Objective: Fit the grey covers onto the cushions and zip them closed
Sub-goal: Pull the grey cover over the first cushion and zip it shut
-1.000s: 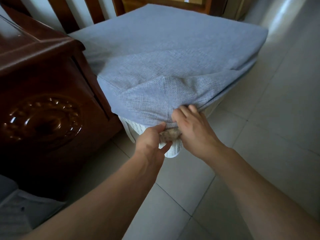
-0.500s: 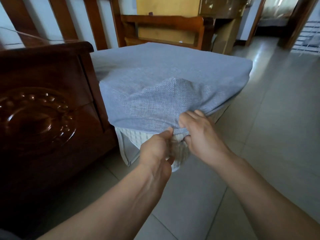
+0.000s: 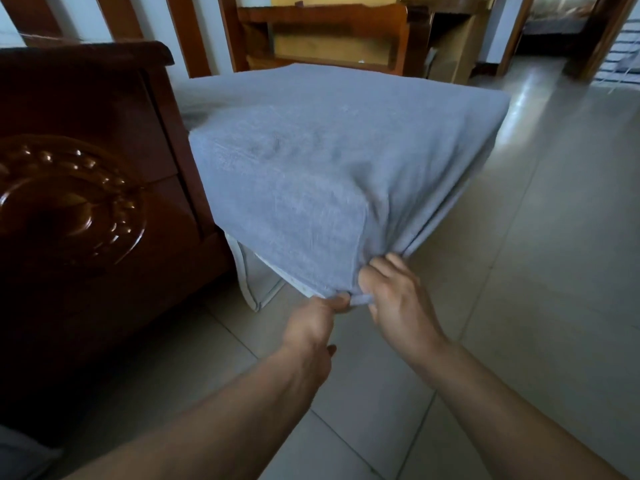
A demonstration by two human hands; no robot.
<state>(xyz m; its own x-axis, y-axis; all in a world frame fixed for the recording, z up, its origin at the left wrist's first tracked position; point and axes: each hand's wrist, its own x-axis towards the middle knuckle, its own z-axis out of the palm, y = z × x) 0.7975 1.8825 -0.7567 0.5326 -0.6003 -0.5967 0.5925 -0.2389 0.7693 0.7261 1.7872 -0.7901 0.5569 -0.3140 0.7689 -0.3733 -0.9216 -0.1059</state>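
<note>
Both hands, left hand (image 3: 313, 322) and right hand (image 3: 394, 299), are clamped on the grey cover (image 3: 311, 161) at the cushion's near corner. If either grip slips, the taut fabric may spring back off it.

Both bare forearms reach forward, converging. The left hand (image 3: 313, 325) pinches with thumb and fingers closed; the right hand (image 3: 398, 299), just beside it, grips with curled fingers.

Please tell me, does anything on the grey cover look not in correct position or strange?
Yes. On the left side, a loose flap of the grey cover hangs open below the cushion, so that edge is not closed. Both hands, left and right, pinch the near corner.
</note>
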